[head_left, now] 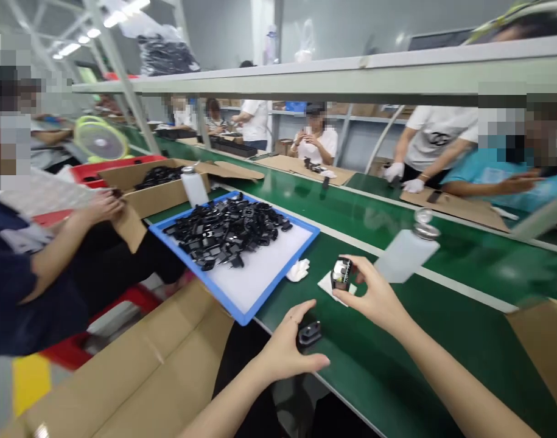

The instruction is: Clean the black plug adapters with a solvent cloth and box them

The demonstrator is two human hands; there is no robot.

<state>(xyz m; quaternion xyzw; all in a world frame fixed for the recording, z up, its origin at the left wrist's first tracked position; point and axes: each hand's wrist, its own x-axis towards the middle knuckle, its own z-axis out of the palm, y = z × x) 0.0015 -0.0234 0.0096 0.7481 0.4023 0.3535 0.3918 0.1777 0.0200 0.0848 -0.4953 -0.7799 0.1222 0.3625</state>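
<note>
My right hand [374, 298] grips a small black power adapter [341, 274] between thumb and fingers, above a folded white cloth [326, 285]. The adapter's shiny, pale face is turned partly toward me. My left hand [285, 348] is open at the near edge of the green table, thumb and forefinger wide apart. Between them is a black plug piece [310, 334] with its pins showing; whether the hand touches it I cannot tell. Left of my hands, a blue-rimmed tray [278, 286] bears a heap of similar black plug pieces [232, 228].
A crumpled white tissue [298, 270] lies beside the tray. A white dispenser bottle [408, 252] stands beyond my right hand, another bottle [195, 187] behind the tray. Cardboard [168, 365] spreads at lower left. A shelf [305, 76] crosses overhead; co-workers sit left and opposite.
</note>
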